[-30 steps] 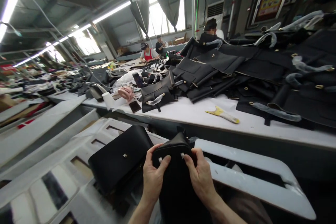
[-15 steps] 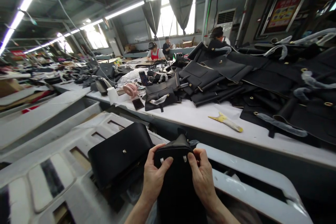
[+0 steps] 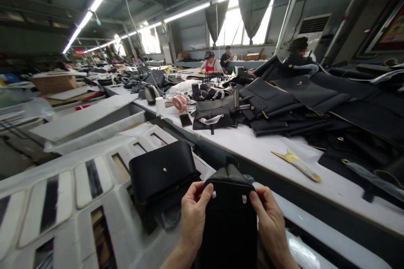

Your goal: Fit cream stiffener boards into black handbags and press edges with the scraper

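Between my hands is a black leather bag piece [image 3: 230,218], with two small white tabs near its upper corners and a folded top edge. My left hand [image 3: 195,212] pinches its upper left corner between thumb and fingers. At the upper right corner, my right hand [image 3: 269,214] grips the same piece, thumb in front. To the left, a finished-looking black bag [image 3: 162,170] with a small metal clasp rests on the padded, white-covered surface [image 3: 126,214].
Beyond my hands runs a white table [image 3: 240,143] with a yellow-handled tool [image 3: 296,164], piled black bags [image 3: 277,96], a pink fan [image 3: 180,102], a white cup [image 3: 160,106] and a kettle [image 3: 150,93]. Other people sit farther back, one in a red apron [image 3: 211,65].
The view has turned left, so the surroundings appear farther right. Both hands still pinch the piece's corners; my left thumb now lies nearer the corner, off the left white tab.
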{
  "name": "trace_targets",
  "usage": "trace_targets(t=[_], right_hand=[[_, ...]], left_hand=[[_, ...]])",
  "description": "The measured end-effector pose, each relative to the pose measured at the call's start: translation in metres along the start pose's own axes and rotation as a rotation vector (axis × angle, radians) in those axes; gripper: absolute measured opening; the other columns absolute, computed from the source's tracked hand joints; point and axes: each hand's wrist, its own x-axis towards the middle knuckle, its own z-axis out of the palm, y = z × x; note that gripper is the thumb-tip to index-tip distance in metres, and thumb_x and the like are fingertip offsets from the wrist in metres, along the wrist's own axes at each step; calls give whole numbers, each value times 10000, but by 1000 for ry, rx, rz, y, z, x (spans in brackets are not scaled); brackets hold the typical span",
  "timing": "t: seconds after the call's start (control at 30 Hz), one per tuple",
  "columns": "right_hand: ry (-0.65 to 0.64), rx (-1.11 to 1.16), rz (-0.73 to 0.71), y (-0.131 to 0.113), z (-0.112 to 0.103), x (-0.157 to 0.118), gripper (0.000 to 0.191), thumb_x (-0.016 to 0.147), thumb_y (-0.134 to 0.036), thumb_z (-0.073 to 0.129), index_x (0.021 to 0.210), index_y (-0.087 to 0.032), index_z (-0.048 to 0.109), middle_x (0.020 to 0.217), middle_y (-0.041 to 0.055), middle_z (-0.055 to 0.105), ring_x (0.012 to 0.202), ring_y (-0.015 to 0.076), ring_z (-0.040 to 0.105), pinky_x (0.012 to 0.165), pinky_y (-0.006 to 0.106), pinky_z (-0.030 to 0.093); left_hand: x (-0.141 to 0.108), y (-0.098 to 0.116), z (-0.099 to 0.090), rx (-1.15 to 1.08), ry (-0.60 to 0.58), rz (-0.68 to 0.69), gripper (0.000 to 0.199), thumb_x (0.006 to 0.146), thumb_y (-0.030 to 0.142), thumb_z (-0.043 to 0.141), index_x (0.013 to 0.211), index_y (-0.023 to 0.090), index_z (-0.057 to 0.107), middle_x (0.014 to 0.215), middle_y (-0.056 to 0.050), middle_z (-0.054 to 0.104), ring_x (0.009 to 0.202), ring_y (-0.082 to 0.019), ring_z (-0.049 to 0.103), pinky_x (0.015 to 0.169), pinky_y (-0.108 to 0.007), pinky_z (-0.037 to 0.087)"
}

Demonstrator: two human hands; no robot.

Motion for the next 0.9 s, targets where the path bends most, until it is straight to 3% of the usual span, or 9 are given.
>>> trace_targets(t=[0.17, 0.33, 0.57, 0.73, 0.9], right_hand=[[-3, -48, -72, -12, -3, 0, 370, 947, -537, 492, 775, -212, 522, 630, -27, 460, 558, 126, 434, 496, 231, 365], [30, -18, -172, -8, -2, -2, 353, 958, -462, 509, 720, -201, 509, 606, -31, 419, 546, 115, 386, 500, 238, 325], [-1, 254, 39, 3, 0, 7, 394, 908, -497, 585, 686, -194, 467, 611, -37, 384, 561, 107, 344, 516, 242, 304], [-104, 138, -35, -1, -6, 3, 349, 932, -458, 567, 721, -191, 491, 628, -36, 388, 577, 110, 350, 520, 242, 290], [-10, 239, 12, 3, 1, 8, 412, 914, -503, 576, 673, -191, 455, 626, -38, 370, 587, 109, 336, 545, 246, 300]], left_hand=[[-3, 13, 3, 67, 5, 30, 372, 807, 517, 729, 859, 157, 646, 747, -12, 626, 674, -127, 550, 625, -209, 458], [-6, 13, 6, -230, -86, -186, 315, 784, 457, 771, 832, 172, 647, 723, -2, 646, 621, -122, 588, 601, -212, 475], [5, 5, 6, -374, -160, -315, 274, 783, 382, 792, 854, 147, 671, 810, -43, 701, 687, -162, 669, 697, -268, 542], [6, 4, 2, -349, -146, -310, 289, 780, 376, 798, 892, 143, 666, 797, -42, 697, 718, -182, 682, 694, -282, 560], [8, 3, 5, -346, -161, -337, 305, 790, 403, 781, 890, 139, 663, 829, -60, 699, 742, -198, 684, 696, -296, 561]])
